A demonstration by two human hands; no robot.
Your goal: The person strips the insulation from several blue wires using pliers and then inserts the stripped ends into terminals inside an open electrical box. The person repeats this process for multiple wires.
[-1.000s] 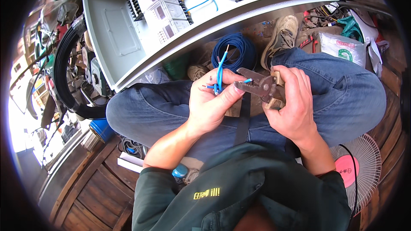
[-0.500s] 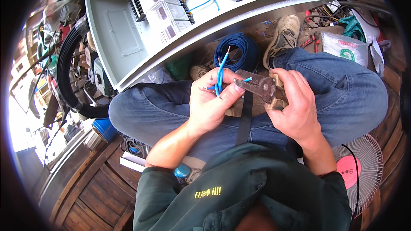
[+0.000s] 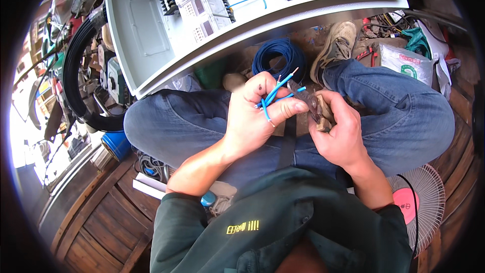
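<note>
My left hand (image 3: 252, 119) is closed on a bunch of short blue wires (image 3: 274, 91), their stripped copper tips sticking out in different directions, with thumb and forefinger up at the tool's jaws. My right hand (image 3: 338, 126) is wrapped around the tan handles of dark wire strippers (image 3: 310, 102). The jaws tilt up to the left beside a blue wire end; whether they clamp it I cannot tell. My hands are over my lap, between my bent legs.
An open grey metal cabinet (image 3: 136, 30) with wired modules is ahead. A dark blue wire coil (image 3: 262, 58) lies below it. At left are black coiled tubing (image 3: 73, 81), clutter and a blue bucket (image 3: 116, 144). At right are red tools, a white sack (image 3: 404, 60) and a fan (image 3: 427, 202).
My left hand has rolled, swinging the wires to slant up-right. The strippers have turned steeper with their jaws higher, and my right hand has shifted slightly down and left.
</note>
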